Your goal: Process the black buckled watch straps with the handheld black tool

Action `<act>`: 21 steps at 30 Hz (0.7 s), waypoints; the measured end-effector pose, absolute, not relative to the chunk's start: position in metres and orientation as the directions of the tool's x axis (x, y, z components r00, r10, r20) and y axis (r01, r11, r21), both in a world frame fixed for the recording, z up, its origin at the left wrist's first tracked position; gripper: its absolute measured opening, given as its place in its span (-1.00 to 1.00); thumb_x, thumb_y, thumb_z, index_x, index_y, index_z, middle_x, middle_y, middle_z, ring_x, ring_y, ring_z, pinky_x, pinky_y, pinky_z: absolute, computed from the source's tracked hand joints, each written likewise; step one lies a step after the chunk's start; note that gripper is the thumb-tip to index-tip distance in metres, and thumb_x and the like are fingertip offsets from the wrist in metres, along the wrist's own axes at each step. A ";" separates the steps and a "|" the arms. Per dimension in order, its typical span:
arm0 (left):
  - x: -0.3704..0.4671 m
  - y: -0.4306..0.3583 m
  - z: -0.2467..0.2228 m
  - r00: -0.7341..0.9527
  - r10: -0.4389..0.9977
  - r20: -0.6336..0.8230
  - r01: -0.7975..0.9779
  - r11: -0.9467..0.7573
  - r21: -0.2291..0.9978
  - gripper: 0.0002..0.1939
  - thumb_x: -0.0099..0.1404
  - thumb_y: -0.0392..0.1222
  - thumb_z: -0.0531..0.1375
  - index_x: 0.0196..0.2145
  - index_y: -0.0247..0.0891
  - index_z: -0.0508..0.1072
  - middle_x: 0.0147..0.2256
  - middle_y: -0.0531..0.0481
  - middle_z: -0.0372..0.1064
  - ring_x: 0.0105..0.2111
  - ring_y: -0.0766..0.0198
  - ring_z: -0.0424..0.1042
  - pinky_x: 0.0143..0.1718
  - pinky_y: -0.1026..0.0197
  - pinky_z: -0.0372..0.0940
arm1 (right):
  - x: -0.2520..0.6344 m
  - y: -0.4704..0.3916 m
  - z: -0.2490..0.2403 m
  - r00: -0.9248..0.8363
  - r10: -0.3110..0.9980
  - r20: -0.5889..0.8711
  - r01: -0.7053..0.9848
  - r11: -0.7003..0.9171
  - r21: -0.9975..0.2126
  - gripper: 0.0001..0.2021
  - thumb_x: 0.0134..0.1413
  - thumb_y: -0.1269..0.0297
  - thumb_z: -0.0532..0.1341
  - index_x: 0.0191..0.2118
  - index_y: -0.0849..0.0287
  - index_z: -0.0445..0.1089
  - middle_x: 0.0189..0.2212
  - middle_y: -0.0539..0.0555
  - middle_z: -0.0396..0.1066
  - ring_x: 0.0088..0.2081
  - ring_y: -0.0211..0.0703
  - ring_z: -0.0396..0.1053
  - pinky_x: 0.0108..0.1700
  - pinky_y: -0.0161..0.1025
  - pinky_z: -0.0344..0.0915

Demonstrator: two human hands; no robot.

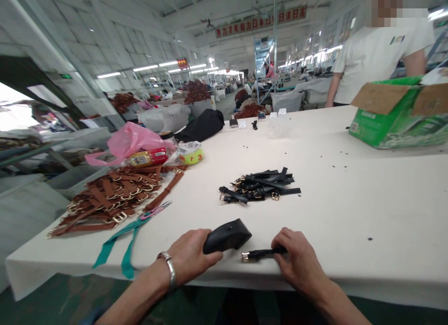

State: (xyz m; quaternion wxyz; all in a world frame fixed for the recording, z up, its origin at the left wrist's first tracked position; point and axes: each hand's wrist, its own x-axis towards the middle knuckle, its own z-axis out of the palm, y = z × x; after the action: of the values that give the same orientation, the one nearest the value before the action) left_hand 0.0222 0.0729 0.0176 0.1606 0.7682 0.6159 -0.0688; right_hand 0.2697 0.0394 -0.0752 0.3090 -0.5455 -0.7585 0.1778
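My left hand (192, 252), a silver bracelet at its wrist, is closed around a smooth black handheld tool (227, 236) with a broad, angular head; its exact kind does not show. Between the thumb and fingers of my right hand (296, 255) is a short black strap (261, 254), its gold buckle end pointing left toward the tool. Tool and strap are apart, both near the table's front edge. Farther back lies a pile of black straps (262, 185) with gold buckles.
Brown buckled straps (108, 194) are heaped at left, beside scissors (156, 210) with teal ribbon. Behind them are a pink bag (135, 140) and a black cloth (203, 124). A green carton (378, 122) sits far right, a person (381, 54) behind it. Small black bits dot the white tabletop (385, 199).
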 end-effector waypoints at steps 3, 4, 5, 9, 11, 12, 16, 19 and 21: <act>0.017 0.061 0.030 0.241 0.903 -0.355 0.964 -0.181 0.194 -0.70 0.03 0.05 0.07 -0.37 -0.17 0.39 -0.45 0.02 0.39 -0.43 0.23 0.36 -0.47 0.30 0.15 | 0.268 0.036 -0.076 -0.232 0.919 0.318 0.707 0.384 -0.594 -0.82 -0.20 0.55 0.08 -0.43 0.13 0.27 -0.42 0.02 0.27 -0.35 -0.16 0.18 -0.29 -0.22 0.07; 0.018 0.057 0.034 0.248 0.896 -0.368 0.962 -0.183 0.203 -0.71 0.02 0.05 0.08 -0.36 -0.16 0.39 -0.44 0.03 0.39 -0.42 0.23 0.36 -0.45 0.29 0.15 | 0.269 0.036 -0.077 -0.255 0.908 0.332 0.696 0.410 -0.589 -0.82 -0.19 0.55 0.08 -0.42 0.14 0.28 -0.42 0.02 0.28 -0.35 -0.16 0.19 -0.29 -0.23 0.06; 0.020 0.052 0.038 0.255 0.886 -0.388 0.960 -0.186 0.208 -0.71 0.02 0.04 0.08 -0.36 -0.15 0.39 -0.43 0.03 0.39 -0.40 0.22 0.36 -0.43 0.29 0.16 | 0.270 0.035 -0.077 -0.283 0.896 0.343 0.685 0.439 -0.581 -0.82 -0.16 0.55 0.08 -0.41 0.14 0.28 -0.42 0.02 0.29 -0.35 -0.17 0.19 -0.29 -0.22 0.06; 0.029 0.037 0.045 0.187 0.876 -0.444 0.981 -0.139 0.138 -0.71 -0.01 0.01 0.11 -0.34 -0.14 0.40 -0.37 -0.02 0.39 -0.30 0.15 0.35 -0.31 0.22 0.18 | 0.275 0.034 -0.078 -0.403 0.847 0.346 0.660 0.531 -0.532 -0.86 -0.04 0.47 0.08 -0.36 0.12 0.32 -0.41 0.03 0.32 -0.34 -0.17 0.22 -0.26 -0.21 0.05; 0.033 0.032 0.043 0.142 0.887 -0.440 0.990 -0.117 0.082 -0.70 -0.03 0.00 0.12 -0.32 -0.13 0.39 -0.35 -0.04 0.39 -0.25 0.12 0.34 -0.26 0.18 0.18 | 0.277 0.033 -0.078 -0.439 0.831 0.340 0.656 0.556 -0.511 -0.89 -0.01 0.42 0.10 -0.35 0.11 0.34 -0.39 0.04 0.34 -0.32 -0.17 0.22 -0.27 -0.21 0.04; 0.035 0.031 0.041 0.137 0.885 -0.445 0.991 -0.120 0.065 -0.70 -0.03 -0.01 0.12 -0.31 -0.13 0.39 -0.34 -0.05 0.39 -0.24 0.11 0.34 -0.25 0.17 0.18 | 0.277 0.033 -0.078 -0.452 0.825 0.339 0.653 0.565 -0.504 -0.89 0.01 0.40 0.11 -0.34 0.10 0.35 -0.38 0.04 0.34 -0.32 -0.17 0.22 -0.27 -0.21 0.05; 0.044 0.031 0.036 0.217 0.839 -0.499 0.976 -0.197 0.093 -0.70 0.02 -0.01 0.07 -0.28 -0.14 0.37 -0.32 -0.06 0.40 -0.24 0.10 0.35 -0.26 0.16 0.19 | 0.280 0.033 -0.078 -0.470 0.817 0.333 0.644 0.576 -0.503 -0.88 0.04 0.37 0.09 -0.33 0.10 0.37 -0.39 0.06 0.35 -0.33 -0.17 0.22 -0.29 -0.21 0.06; 0.055 0.034 0.037 0.260 0.833 -0.489 0.965 -0.237 0.109 -0.66 0.07 0.01 0.02 -0.23 -0.16 0.34 -0.28 -0.10 0.40 -0.22 0.07 0.35 -0.24 0.10 0.20 | 0.284 0.033 -0.077 -0.502 0.811 0.301 0.606 0.578 -0.547 -0.87 0.03 0.39 0.10 -0.32 0.10 0.37 -0.38 0.06 0.35 -0.32 -0.16 0.23 -0.28 -0.20 0.11; 0.061 0.034 0.039 0.282 0.833 -0.476 0.958 -0.266 0.102 -0.67 0.09 0.01 0.00 -0.24 -0.18 0.34 -0.29 -0.12 0.40 -0.24 0.04 0.36 -0.25 0.07 0.21 | 0.287 0.033 -0.076 -0.523 0.805 0.280 0.555 0.571 -0.606 -0.84 0.03 0.42 0.09 -0.27 0.10 0.35 -0.33 0.08 0.34 -0.28 -0.16 0.25 -0.28 -0.21 0.16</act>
State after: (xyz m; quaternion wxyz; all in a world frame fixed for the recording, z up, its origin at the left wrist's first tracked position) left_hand 0.0610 0.0335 0.0390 0.1884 0.7782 0.5756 -0.1664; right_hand 0.2875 0.0330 -0.0758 0.2749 -0.4035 -0.8425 0.2277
